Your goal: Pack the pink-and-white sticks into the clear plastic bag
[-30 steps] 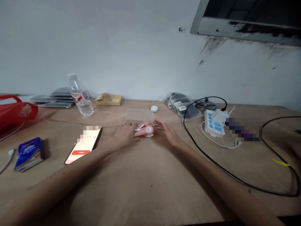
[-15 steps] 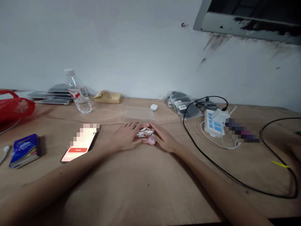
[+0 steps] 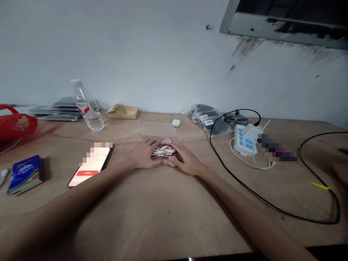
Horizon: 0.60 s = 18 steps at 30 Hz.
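Note:
A small heap of short white-and-orange sticks lies on the table between my hands. A pink piece with a pale round spot shows at its far edge, and a second pink piece at its near edge; their kind is too small to make out. My left hand curves around the heap's left side, fingers stretched and slightly apart. On the other side my right hand is cupped, its fingers reaching forward and its thumb by the near pink piece. The fingertips partly cover the heap's edges.
A lit phone and a blue tissue pack lie left. Behind stand a water bottle, a cardboard box, a white case and grey packets. A power strip and looping black cable occupy the right.
The pale round spot now shows at the far side of the heap instead of the near side. My hands stay around the sticks, and the whole view has shifted slightly.

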Motion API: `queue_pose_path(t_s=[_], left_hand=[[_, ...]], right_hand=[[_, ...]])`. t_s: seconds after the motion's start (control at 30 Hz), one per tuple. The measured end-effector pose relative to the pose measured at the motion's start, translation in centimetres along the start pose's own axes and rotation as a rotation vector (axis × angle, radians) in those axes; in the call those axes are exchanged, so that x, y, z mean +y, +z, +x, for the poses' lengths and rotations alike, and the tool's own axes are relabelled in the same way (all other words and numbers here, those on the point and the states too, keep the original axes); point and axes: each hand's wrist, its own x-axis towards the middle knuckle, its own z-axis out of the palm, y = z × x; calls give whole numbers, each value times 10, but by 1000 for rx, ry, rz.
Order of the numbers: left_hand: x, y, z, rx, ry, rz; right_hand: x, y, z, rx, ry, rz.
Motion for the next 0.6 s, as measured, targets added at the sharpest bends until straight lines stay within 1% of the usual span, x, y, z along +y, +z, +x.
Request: queue_pose_path(t_s=[0.1,0.17,0.3,0.37,0.47,0.53,0.6], left_hand=[[-4,-2,3,-16,55,-75],[-3,-4,4,-40,79,-118],[4,-5,3,-56,112,-128],[7,-3,1,-46,126,-118],[10,4,-4,-33,141,-87],[10,10,-9,2,107,-24],[9,17,-14,53,-1,81]], right_hand=[[1,1,-4,3,-14,-68],[3,1,-6,12,6,-100],[11,1,-8,-59,71,-93],[13,1,-9,-88,74,-83],[13,-1,-9,-97,35,-86],[14,-3,-11,-96,14,-102],[14,-4,-12,-97,9,-121]])
